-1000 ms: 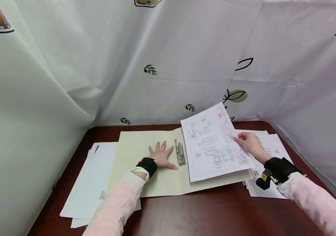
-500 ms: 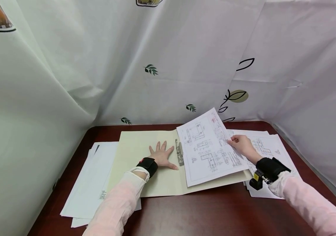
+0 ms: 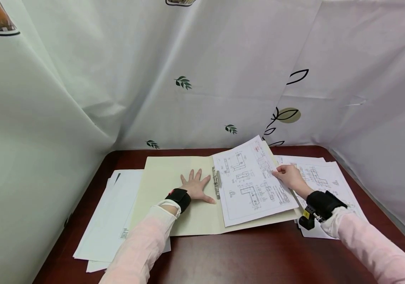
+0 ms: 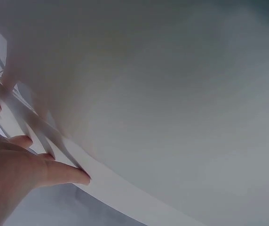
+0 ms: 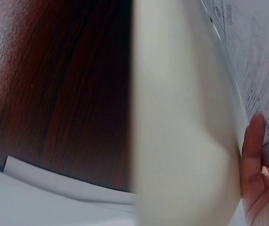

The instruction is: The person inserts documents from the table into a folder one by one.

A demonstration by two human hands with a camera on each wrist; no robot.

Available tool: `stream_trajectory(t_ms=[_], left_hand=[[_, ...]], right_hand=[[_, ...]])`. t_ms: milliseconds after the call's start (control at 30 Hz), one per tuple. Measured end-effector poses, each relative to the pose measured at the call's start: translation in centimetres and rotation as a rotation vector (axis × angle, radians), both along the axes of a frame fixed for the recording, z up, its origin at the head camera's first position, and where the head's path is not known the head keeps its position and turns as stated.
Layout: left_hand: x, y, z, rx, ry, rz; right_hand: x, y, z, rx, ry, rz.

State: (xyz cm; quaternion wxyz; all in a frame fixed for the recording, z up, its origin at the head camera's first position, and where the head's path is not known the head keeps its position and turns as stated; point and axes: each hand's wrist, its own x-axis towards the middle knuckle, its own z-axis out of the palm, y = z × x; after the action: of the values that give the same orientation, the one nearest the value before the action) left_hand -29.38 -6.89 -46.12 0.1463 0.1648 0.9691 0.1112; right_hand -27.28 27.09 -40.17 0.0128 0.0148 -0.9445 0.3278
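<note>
A cream folder [image 3: 188, 221] lies spread on the table, with a metal clip [image 3: 216, 183] along its fold. My left hand [image 3: 196, 189] rests on the folder's left panel, fingers spread and straight, the thumb pointing toward the clip. Over the right panel lies a sheet of paper [image 3: 238, 213] printed with technical drawings, slightly tilted, its left edge at the clip. At the sheet's right edge, my right hand [image 3: 292, 178] pinches the paper between thumb and fingers. In the right wrist view the thumb [image 5: 254, 141] lies on the printed side, beside the folder's cream panel [image 5: 181, 117].
To the left a stack of papers [image 3: 97, 225] lies partly under the folder. More sheets with drawings [image 3: 337, 197] lie at the right, partly beneath the right forearm. The dark red wooden table [image 3: 245, 256] meets a white patterned curtain [image 3: 202, 106] behind.
My right hand has moved left and slightly down with the sheet. The sheet's left edge has come to the clip and its far corner has lowered. My left hand has stayed in place.
</note>
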Motion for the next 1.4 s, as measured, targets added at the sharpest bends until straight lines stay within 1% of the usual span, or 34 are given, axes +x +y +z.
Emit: stream_trajectory(t_ms=[200, 367, 467, 633, 833, 1100, 1400], left_hand=[[-0.08, -0.02, 0.13, -0.001, -0.002, -0.003], [0.04, 0.07, 0.22, -0.002, -0.006, 0.0], [0.15, 0.09, 0.29, -0.002, -0.004, 0.004], [0.2, 0.09, 0.3, -0.003, 0.002, 0.003], [0.21, 0.1, 0.27, -0.001, 0.001, 0.004], [0.09, 0.03, 0.0, 0.004, 0.01, 0.002], [-0.01, 0.04, 0.03, 0.005, 0.0, 0.004]], right_hand=[[0.13, 0.12, 0.05, -0.005, -0.073, 0.004], [0.21, 0.5, -0.2, 0.001, -0.129, 0.023], [0.21, 0.66, -0.3, -0.004, -0.138, 0.027], [0.1, 0.76, -0.43, -0.013, -0.149, 0.006], [0.03, 0.7, -0.46, -0.003, -0.158, -0.001], [-0.13, 0.68, -0.52, 0.021, -0.204, -0.031], [-0.43, 0.72, -0.64, 0.032, -0.205, -0.032]])
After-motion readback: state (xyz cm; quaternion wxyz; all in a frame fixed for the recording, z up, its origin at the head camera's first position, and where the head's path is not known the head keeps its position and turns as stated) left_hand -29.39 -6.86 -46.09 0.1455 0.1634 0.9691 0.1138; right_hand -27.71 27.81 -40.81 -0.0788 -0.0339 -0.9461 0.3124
